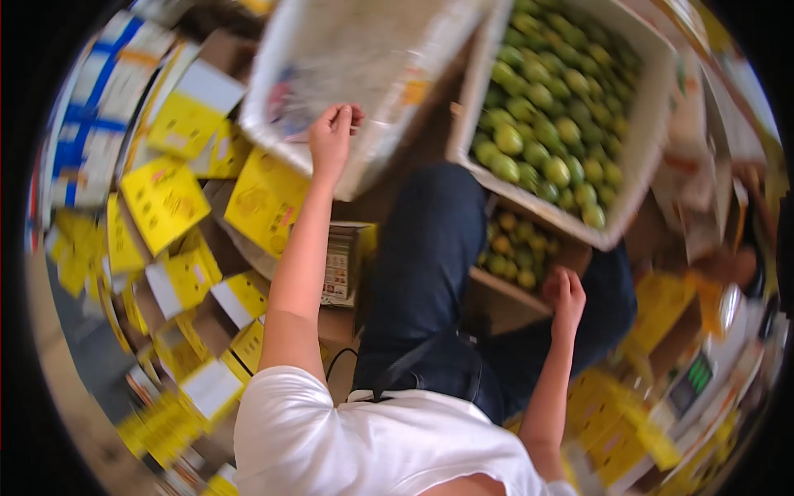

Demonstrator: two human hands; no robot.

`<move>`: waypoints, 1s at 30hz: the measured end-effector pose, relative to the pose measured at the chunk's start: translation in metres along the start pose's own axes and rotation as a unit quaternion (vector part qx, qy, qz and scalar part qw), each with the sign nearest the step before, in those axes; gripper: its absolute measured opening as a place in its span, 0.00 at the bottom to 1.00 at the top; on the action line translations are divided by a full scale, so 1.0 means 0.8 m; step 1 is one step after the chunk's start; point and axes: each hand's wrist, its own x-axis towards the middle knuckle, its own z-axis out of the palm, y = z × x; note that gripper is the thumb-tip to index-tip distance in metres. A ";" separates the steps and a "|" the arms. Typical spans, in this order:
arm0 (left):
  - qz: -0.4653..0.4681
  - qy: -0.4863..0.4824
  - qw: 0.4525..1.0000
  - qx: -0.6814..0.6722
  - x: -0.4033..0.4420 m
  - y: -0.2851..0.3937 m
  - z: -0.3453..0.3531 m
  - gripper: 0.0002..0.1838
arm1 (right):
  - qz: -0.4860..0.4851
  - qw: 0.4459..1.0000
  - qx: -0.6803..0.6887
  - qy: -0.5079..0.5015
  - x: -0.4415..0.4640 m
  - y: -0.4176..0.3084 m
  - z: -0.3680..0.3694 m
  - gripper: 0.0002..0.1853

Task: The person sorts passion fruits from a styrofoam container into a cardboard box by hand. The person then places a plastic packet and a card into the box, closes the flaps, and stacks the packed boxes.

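Note:
My left hand [335, 131] is over the near side of a white foam box [269, 50], its fingers curled together; whatever they might hold is hidden. Inside that box, just left of the hand, lies a blurred clump of blue and reddish thin plastic [284, 97]. My right hand [566, 296] is closed beside my knee, near the edge of a cardboard box [504, 289] with yellowish-green citrus fruits [519, 248]; I cannot see anything in its fingers. Above that carton stands a second foam box [608, 231], filled with green citrus fruits [552, 124].
Yellow printed cartons [165, 198] are piled at the left, and more yellow cartons [612, 422] lie at the lower right. A device with a green lit display [697, 376] sits at the right. Another person's hand [728, 266] shows at the right edge.

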 end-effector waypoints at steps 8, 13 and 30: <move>-0.064 0.011 0.968 0.244 0.053 -0.135 -0.112 0.18 | -0.293 0.935 -0.138 -0.145 0.012 -0.170 0.234 0.17; -0.088 0.121 0.928 0.342 0.093 -0.177 -0.042 0.32 | -0.365 0.857 -0.230 -0.283 0.033 -0.223 0.405 0.06; -0.262 0.056 0.919 -0.289 0.042 -0.168 -0.126 0.18 | -0.441 0.511 -0.701 -0.229 0.201 -0.219 0.660 0.12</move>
